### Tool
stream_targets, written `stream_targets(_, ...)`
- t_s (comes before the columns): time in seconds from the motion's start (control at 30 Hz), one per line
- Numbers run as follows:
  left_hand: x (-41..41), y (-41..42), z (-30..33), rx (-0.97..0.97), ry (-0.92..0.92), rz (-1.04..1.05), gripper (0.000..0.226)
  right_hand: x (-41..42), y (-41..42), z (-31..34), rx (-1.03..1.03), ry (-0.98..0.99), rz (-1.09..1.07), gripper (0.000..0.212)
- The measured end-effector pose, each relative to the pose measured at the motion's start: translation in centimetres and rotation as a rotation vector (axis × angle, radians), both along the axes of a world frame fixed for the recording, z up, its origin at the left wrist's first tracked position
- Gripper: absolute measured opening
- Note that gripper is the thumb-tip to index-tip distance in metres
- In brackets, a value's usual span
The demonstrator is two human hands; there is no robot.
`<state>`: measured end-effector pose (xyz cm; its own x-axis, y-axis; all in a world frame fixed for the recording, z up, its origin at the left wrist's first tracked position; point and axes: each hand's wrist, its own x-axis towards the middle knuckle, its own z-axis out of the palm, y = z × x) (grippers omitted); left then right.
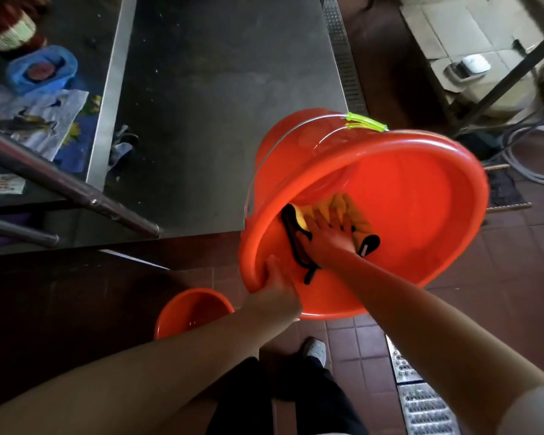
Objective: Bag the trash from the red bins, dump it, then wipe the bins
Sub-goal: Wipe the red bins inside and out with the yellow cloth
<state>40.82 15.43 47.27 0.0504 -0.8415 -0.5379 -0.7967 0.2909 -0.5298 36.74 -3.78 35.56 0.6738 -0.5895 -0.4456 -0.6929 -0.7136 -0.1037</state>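
A large red bin [421, 196] lies tilted on the corner of a steel table, its mouth facing me. A wire handle with a green grip [366, 122] lies across its outer wall. My left hand [277, 281] grips the bin's lower rim, thumb inside. My right hand [328, 235] is inside the bin, fingers spread flat on a yellow cloth with a black edge [355, 211], pressing it against the inner wall. A second, smaller red bin [192, 312] stands on the floor below, partly hidden by my left forearm.
The steel table [217, 89] stretches away to the left. A blue container [41, 69], papers [35, 120] and a red canister [11, 26] lie beyond its left edge. Metal bars [76, 189] cross at the left. Floor drain grates [421, 403], hoses [528, 152] and a rack stand to the right.
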Motion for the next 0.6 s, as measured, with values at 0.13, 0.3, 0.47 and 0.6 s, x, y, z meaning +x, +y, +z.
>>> stream_targets(0.13,0.1,-0.3,-0.7,-0.038,0.12,-0.027,0.061,-3.5,2.7,2.3,0.013,-0.001,0.046,0.068)
stream_targets(0.3,0.4,-0.2,0.3,-0.075,0.204,0.06,0.051,-8.1,6.1,5.6,0.025,0.024,0.092,0.068)
stream_targets(0.47,0.2,-0.3,1.1,-0.066,0.173,0.043,0.043,-10.3,7.4,7.4,0.049,0.056,0.101,0.07)
stream_targets(0.6,0.3,-0.5,0.8,-0.077,0.215,0.05,0.044,-9.7,6.7,7.4,0.101,0.085,0.078,0.072)
